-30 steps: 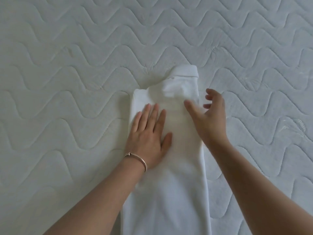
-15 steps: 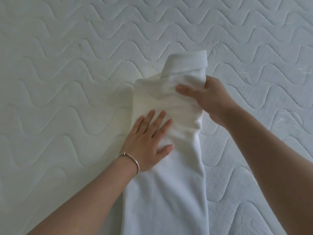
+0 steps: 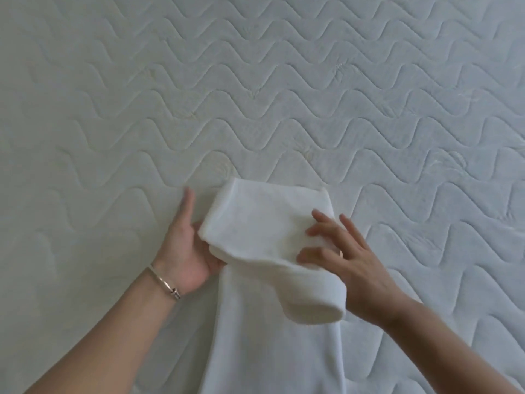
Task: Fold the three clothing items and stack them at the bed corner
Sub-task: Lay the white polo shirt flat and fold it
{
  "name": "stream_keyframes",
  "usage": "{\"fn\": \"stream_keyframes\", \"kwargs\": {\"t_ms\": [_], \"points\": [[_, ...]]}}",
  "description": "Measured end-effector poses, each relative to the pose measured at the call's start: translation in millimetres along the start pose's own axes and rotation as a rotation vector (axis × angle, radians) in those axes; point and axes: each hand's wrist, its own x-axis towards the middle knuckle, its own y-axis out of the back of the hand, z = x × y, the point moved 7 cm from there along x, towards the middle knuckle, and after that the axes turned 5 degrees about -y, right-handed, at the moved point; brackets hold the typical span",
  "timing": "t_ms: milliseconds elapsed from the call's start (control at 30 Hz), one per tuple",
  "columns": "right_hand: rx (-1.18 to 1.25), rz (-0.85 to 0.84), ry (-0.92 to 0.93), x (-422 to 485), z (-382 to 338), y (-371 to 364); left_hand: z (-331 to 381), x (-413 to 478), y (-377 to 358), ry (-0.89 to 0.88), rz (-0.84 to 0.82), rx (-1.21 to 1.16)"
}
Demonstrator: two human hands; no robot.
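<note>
A white garment (image 3: 270, 351) lies lengthwise, near to far, on the quilted mattress (image 3: 113, 109), its far end doubled back; the right hand (image 3: 355, 263) rests spread-fingered on the fold, and the left hand (image 3: 184, 251), its grip hidden, reaches under the left edge.

You are looking at nothing readable: no text, label, brand or number is showing on the white garment (image 3: 264, 223), on the quilted mattress (image 3: 255, 81) under it, or on the bracelet (image 3: 164, 282) you are wearing.

The white garment (image 3: 264, 223) has been folded back on itself — left grip (image 3: 186, 251) slid beneath its edge, right grip (image 3: 350, 265) unclenched.
</note>
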Motion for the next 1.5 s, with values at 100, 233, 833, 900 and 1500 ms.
{"fn": "stream_keyframes", "kwargs": {"t_ms": [100,233,833,900,1500], "points": [[-0.146,-0.075,-0.007,-24,10,-17,-11,-5,4,-0.078,0.080,0.254],[-0.195,-0.147,-0.029,-52,11,-33,-29,-18,16,-0.124,0.098,0.345],[-0.276,-0.310,-0.365,-40,-29,-67,-28,-42,-32,-1.069,0.075,1.929],[-0.319,-0.285,-0.389,-43,-19,-78,-45,-21,-31,-0.996,0.042,2.107],[0.146,0.098,-0.615,22,41,-15,-39,-13,-47,-1.081,-0.027,2.150]]}}
